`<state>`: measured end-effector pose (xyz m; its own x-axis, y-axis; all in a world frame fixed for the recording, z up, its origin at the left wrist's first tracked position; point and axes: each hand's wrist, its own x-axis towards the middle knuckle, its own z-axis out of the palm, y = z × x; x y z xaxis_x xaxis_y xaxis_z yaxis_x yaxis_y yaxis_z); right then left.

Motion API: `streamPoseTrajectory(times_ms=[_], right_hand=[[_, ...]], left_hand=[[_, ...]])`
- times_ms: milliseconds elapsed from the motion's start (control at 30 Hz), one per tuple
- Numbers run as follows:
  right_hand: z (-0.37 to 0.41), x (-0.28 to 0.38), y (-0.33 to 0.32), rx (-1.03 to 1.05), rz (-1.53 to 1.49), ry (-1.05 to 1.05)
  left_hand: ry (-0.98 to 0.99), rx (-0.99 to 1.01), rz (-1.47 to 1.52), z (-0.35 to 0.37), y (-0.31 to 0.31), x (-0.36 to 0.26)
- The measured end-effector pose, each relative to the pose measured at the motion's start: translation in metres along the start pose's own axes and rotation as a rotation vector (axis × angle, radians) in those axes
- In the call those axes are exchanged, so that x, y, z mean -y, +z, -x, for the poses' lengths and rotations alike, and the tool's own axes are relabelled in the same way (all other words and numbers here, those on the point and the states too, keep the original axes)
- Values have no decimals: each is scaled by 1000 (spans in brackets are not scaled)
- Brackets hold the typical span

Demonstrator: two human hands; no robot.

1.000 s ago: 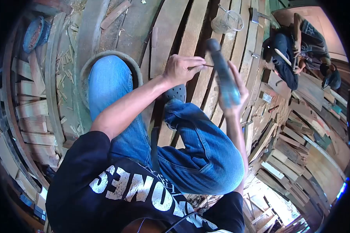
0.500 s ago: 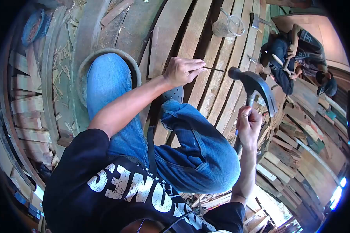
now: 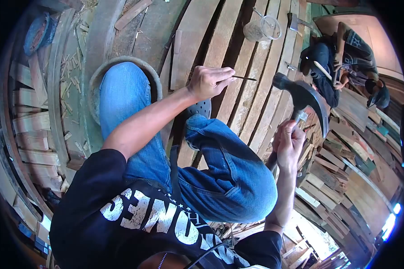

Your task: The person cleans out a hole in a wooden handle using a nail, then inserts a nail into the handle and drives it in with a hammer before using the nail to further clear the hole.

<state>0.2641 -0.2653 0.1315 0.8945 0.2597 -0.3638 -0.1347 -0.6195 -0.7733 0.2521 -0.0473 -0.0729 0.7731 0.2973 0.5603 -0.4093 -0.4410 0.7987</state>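
Observation:
My left hand (image 3: 211,82) is closed in a pinch on a thin dark metal rod (image 3: 248,78), which points to the right above the wooden slats (image 3: 225,37). To its right, my right hand (image 3: 288,142) grips the handle of a claw hammer (image 3: 304,97) just under the head. The hammer's striking face is turned toward the rod's tip, with a gap between them. The claw curves away to the lower right.
A clear plastic cup (image 3: 261,29) stands on the slats beside a small hatchet (image 3: 293,21). A round basin (image 3: 94,92) surrounds my left knee. Another person (image 3: 363,49) works at the upper right. Wood offcuts (image 3: 332,197) lie piled at the right.
The hammer and my right hand have moved slightly to the right, widening the gap to the rod. My left hand and the rod have shifted slightly left.

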Motion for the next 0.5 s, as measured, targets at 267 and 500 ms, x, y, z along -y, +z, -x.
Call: streamPoseTrajectory(times_ms=[267, 500], right_hand=[[3, 12, 5, -12, -44, 9], [1, 11, 3, -20, 106, 109]], left_hand=[[13, -12, -12, -1, 3, -1], [-9, -45, 11, 0, 6, 4]])
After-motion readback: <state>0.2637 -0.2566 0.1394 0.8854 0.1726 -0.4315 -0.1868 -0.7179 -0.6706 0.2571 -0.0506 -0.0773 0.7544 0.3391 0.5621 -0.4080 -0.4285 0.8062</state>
